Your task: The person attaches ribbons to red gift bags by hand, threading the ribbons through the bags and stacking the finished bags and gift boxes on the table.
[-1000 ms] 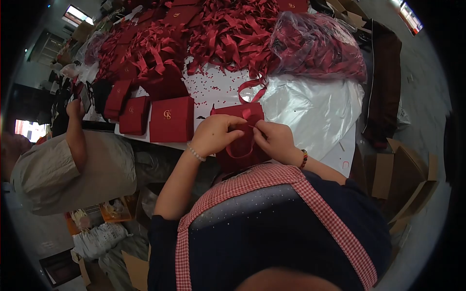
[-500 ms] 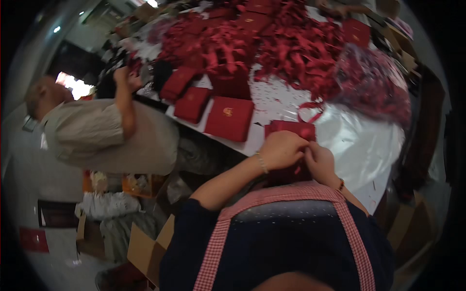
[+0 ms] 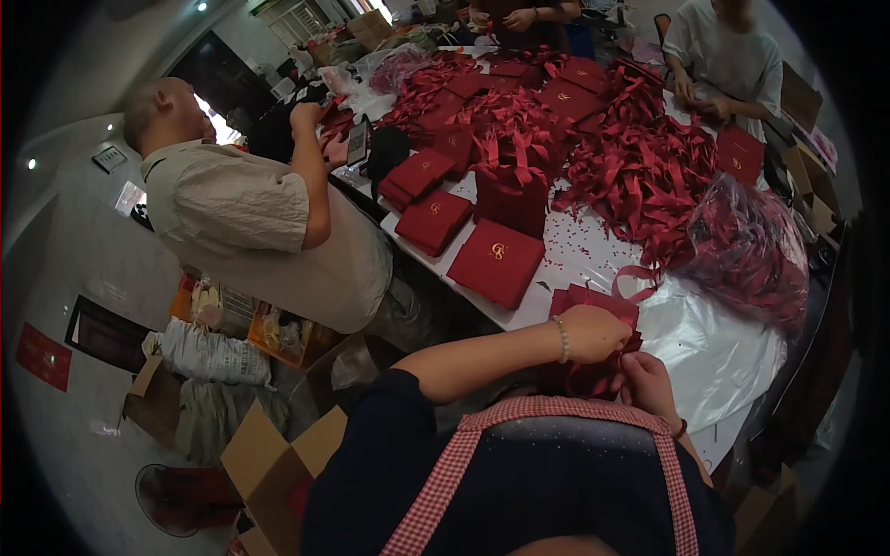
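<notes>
A dark red bag (image 3: 574, 377) lies at the near edge of the white table, under both my hands. My left hand (image 3: 596, 334) is closed over its upper right part, pinching red ribbon whose end is hidden by the fingers. Just below and to the right, my right hand (image 3: 646, 382) pinches the ribbon at the bag's right side. A loop of red ribbon (image 3: 632, 281) curls above the bag. To the left lie a red bag with a gold logo (image 3: 497, 263) and another red bag (image 3: 434, 223).
Piled red ribbons (image 3: 640, 167) cover the table's far part. A plastic sack of ribbons (image 3: 747, 250) and a white plastic sheet (image 3: 709, 343) are at right. A person in beige (image 3: 269, 222) stands left; other people work opposite. Open cardboard boxes (image 3: 269, 463) are lower left.
The view has swung left and up, showing more of the room and the people opposite. My left hand has turned and moved across the bag, its back now upward; both hands stay at the ribbon.
</notes>
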Tool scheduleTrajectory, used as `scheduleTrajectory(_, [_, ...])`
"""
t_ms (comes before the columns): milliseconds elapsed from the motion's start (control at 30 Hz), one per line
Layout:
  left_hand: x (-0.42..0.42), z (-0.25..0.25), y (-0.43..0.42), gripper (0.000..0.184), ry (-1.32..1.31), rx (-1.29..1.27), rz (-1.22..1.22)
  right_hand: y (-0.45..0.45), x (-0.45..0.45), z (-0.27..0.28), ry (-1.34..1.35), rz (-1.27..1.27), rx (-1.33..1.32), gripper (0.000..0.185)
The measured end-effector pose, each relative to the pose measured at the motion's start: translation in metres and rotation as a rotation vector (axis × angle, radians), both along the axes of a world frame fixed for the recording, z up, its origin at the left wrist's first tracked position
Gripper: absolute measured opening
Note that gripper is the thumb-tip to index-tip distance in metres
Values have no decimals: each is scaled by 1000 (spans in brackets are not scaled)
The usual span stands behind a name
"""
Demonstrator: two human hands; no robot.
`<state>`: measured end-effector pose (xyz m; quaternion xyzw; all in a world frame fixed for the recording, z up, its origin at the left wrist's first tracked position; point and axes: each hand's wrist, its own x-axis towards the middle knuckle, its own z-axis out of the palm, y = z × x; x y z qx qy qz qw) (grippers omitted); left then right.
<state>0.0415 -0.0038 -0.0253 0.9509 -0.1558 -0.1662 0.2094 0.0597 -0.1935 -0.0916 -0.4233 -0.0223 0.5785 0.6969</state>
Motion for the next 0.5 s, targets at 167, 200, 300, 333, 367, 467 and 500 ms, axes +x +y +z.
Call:
scheduleTrajectory(167, [-7, -2, -2, 18, -57, -55, -48, -1, -3, 19, -1200, -257, -302, 10])
scheduleTrajectory(200, [-11, -2, -3, 18, -94, -62, -68, -2, 0, 21, -1169, -133, -260, 10])
scheduleTrajectory(300, [-17, 2, -5, 17, -60, -46, -80, -8, 7, 24, -1384, 90, -317, 9])
scheduleTrajectory(333, [-18, 4, -4, 17, -62, -51, -81, -8, 9, 27, -1386, 92, -322, 9])
scheduleTrajectory(367, [-17, 7, -2, 17, -110, -29, -136, -7, 10, 32, -1583, 172, -314, 9])
scheduleTrajectory(467, [-14, 33, 13, 16, -298, -74, -124, -5, 13, 56, -1830, 318, -268, 9])
scheduleTrajectory(500, [-7, 44, 28, 14, -404, -22, -14, -5, 12, 62, -1875, 373, -227, 8])
